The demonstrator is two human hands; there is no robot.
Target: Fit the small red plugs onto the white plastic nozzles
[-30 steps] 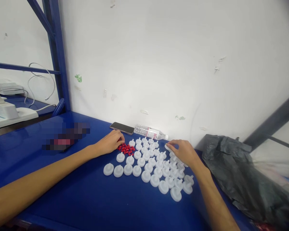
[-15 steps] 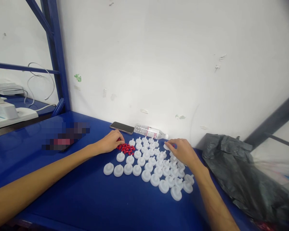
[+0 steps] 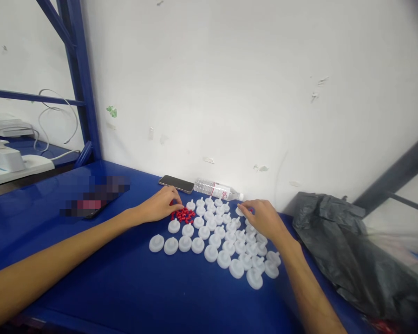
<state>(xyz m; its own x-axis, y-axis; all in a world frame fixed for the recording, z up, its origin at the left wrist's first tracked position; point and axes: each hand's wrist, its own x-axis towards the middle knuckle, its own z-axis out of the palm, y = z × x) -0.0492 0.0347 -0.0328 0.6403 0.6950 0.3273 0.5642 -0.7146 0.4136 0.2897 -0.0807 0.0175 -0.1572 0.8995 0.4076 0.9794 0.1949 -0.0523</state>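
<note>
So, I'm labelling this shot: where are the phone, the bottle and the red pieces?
Phone (image 3: pixel 176 183), head view: middle of its dark screen.
Bottle (image 3: pixel 220 190), head view: on its label.
Red pieces (image 3: pixel 183 215), head view: middle of the pile.

My left forearm (image 3: pixel 73 255) is bare, long and slim, narrowing smoothly to the wrist (image 3: pixel 135 215). My right forearm (image 3: pixel 304 273) is bare too, likewise tapering. My left hand (image 3: pixel 160 204) and right hand (image 3: pixel 264 216) are bare, with slim fingers.
</note>
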